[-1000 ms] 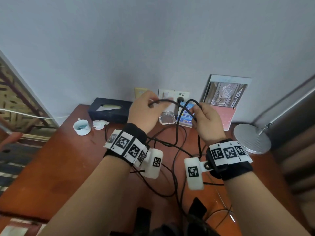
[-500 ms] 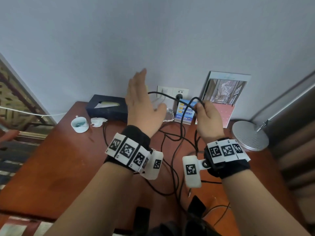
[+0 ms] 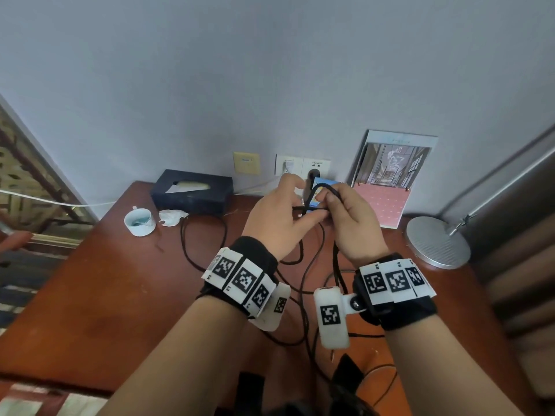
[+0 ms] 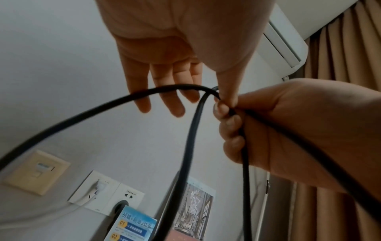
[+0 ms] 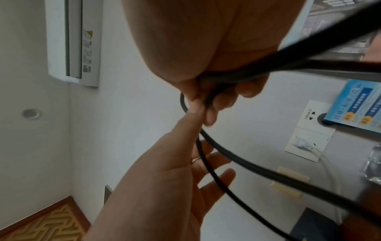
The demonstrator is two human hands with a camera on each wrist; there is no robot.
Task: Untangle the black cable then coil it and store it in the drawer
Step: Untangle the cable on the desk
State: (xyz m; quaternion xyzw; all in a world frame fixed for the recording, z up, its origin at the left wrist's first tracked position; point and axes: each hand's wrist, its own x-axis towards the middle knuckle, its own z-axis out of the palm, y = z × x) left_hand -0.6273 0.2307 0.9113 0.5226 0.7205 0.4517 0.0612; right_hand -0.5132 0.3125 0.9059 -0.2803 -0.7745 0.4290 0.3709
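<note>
Gripping black cable (image 4: 190, 130) in right hand (image 3: 351, 226), left hand (image 3: 276, 220) thumb touching it

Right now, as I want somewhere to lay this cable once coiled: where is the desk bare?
The left half of the desk is bare, from the white cup and crumpled tissue forward to the near edge. Crowded: the middle, where black cable loops sprawl, and the back edge with tissue box, brochure and lamp base.

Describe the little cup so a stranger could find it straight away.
On the reddish table against the wall, look to the far left corner by the dark tissue box. The cup stands left of a crumpled tissue: white, round, bluish inside.
</note>
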